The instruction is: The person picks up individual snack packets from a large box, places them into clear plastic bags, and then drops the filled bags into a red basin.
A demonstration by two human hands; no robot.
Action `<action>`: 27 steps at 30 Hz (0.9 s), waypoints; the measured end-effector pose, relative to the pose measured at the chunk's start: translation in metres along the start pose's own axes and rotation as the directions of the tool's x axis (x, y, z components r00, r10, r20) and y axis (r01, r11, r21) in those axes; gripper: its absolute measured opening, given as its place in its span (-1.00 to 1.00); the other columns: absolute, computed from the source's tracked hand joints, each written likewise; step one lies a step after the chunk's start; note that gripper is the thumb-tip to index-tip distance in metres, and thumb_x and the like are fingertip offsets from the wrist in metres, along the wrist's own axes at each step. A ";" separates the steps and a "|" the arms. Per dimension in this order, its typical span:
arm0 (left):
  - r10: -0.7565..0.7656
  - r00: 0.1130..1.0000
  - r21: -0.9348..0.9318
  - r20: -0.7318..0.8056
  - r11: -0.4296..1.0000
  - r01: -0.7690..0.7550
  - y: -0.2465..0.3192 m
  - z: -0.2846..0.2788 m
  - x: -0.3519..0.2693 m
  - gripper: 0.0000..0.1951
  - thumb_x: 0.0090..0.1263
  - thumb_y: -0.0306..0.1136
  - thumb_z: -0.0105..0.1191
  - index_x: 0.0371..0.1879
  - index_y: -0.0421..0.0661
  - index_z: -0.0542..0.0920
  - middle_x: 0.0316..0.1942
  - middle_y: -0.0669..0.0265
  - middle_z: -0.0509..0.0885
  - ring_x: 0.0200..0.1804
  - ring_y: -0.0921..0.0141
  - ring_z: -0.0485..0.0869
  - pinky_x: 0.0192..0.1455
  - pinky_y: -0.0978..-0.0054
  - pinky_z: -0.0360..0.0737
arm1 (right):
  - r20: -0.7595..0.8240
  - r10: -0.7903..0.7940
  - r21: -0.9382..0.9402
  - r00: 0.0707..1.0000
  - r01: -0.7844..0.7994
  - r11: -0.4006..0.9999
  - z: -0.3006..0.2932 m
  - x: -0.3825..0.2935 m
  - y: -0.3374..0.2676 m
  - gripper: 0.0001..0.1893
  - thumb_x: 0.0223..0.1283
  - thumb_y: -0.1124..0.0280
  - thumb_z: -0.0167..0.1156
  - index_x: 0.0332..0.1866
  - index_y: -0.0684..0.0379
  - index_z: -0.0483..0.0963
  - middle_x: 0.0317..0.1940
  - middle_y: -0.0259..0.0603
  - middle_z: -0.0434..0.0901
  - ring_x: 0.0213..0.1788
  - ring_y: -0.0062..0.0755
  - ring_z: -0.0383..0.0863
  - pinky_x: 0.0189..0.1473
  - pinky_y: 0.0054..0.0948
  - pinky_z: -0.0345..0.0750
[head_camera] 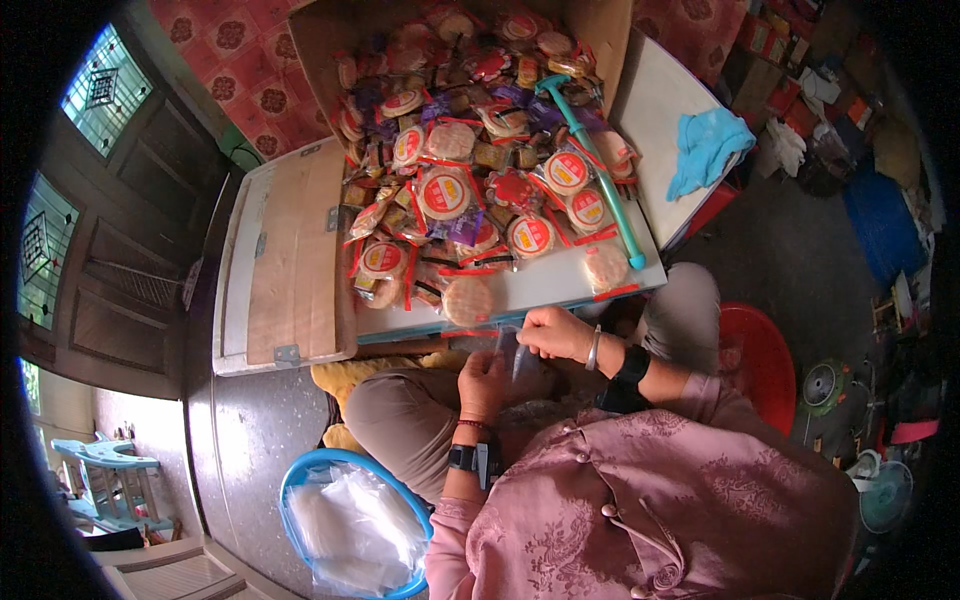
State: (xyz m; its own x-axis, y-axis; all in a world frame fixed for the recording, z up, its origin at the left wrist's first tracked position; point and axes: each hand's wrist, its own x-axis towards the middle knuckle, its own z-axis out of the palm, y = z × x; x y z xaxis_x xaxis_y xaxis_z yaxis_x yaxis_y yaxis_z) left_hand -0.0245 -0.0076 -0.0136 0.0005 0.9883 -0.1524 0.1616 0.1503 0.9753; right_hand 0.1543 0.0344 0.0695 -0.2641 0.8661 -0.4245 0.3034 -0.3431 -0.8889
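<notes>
A small clear plastic bag (pixel 510 351) is pinched between my two hands over my lap. My left hand (pixel 481 382) grips its left side, fingers curled. On its upper right edge are the fingertips of my right hand (pixel 553 335). Just beyond my hands, a wrapped round cracker (pixel 468 301) with red-edged film overhangs the front of the white tabletop (pixel 536 289). Another wrapped cracker (pixel 606 268) lies near the right front corner. Behind them rises a heap of packaged biscuits (pixel 444 193), many bearing red and yellow round labels. Whether the bag's mouth is parted, I cannot tell.
A cardboard box (pixel 319 60) on its side backs the heap. A turquoise plastic rake (pixel 604 184) leans across the packets. A blue basin (pixel 289 517) of clear bags (pixel 352 525) stands at lower left. A red tub (pixel 765 360) is at right, a blue cloth (pixel 705 146) above it.
</notes>
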 end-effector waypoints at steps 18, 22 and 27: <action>0.105 0.988 0.266 -0.113 0.961 -0.072 0.009 -0.005 0.003 -0.83 0.26 -0.33 0.12 -0.32 -0.15 0.69 -0.37 0.04 0.69 -0.27 0.18 0.71 -0.21 0.35 0.59 | 0.032 0.116 0.502 0.993 -0.116 0.857 0.031 0.030 -0.005 -0.73 0.20 0.20 0.27 -0.37 0.21 0.49 -0.65 -0.39 0.43 -0.72 -0.70 0.31 -0.74 -0.66 0.22; 0.171 0.972 0.207 -0.159 0.969 -0.137 0.009 -0.002 0.002 -0.81 0.26 -0.31 0.11 -0.35 -0.18 0.67 -0.41 0.00 0.67 -0.32 0.21 0.71 -0.26 0.36 0.58 | 0.027 0.015 0.471 1.000 -0.026 0.882 0.014 0.012 -0.014 -0.81 0.27 0.27 0.19 -0.30 0.18 0.48 -0.57 -0.42 0.44 -0.62 -0.73 0.38 -0.62 -0.71 0.31; 0.003 0.998 0.268 -0.067 0.963 0.015 0.016 -0.002 0.001 -0.82 0.28 -0.33 0.09 -0.38 -0.20 0.65 -0.44 -0.07 0.61 -0.38 0.32 0.68 -0.33 0.40 0.52 | 0.060 -0.118 0.273 0.991 0.097 0.957 -0.017 -0.023 -0.014 -0.81 0.32 0.28 0.11 -0.24 0.19 0.49 -0.41 -0.39 0.52 -0.41 -0.68 0.50 -0.42 -0.66 0.44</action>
State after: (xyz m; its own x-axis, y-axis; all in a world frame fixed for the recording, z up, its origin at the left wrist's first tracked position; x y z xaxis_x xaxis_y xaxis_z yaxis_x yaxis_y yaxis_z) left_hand -0.0238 -0.0040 0.0026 -0.0652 0.9883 -0.1382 0.4204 0.1528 0.8944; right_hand 0.1714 0.0253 0.0951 -0.3523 0.8770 -0.3266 0.0148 -0.3437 -0.9390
